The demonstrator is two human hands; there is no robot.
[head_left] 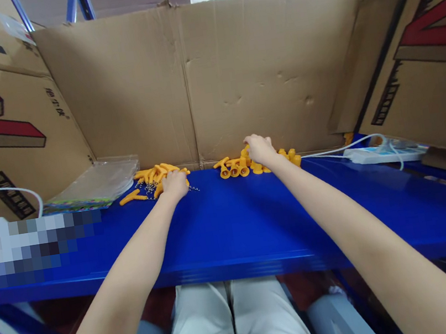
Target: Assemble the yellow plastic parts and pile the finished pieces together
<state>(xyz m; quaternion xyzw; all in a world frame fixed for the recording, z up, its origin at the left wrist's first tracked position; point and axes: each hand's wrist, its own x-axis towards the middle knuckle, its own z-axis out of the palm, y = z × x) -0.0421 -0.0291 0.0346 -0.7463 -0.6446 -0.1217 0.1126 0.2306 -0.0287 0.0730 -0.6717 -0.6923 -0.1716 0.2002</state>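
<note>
Picking step by cardboard wall [193, 82] | left hand [175, 185] on orange sticks [156, 175], right hand [260, 149] on orange cups [235, 170] | fingers curled, can't tell what they hold | next needs a one-piece pinch

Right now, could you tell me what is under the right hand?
The right hand rests on a pile of orange bell-shaped parts on the blue table. Whatever the palm covers is hidden.

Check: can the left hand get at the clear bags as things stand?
Probably yes: the left hand rests on the orange pieces beside the clear bags; only a few low loose pieces lie between.
</note>
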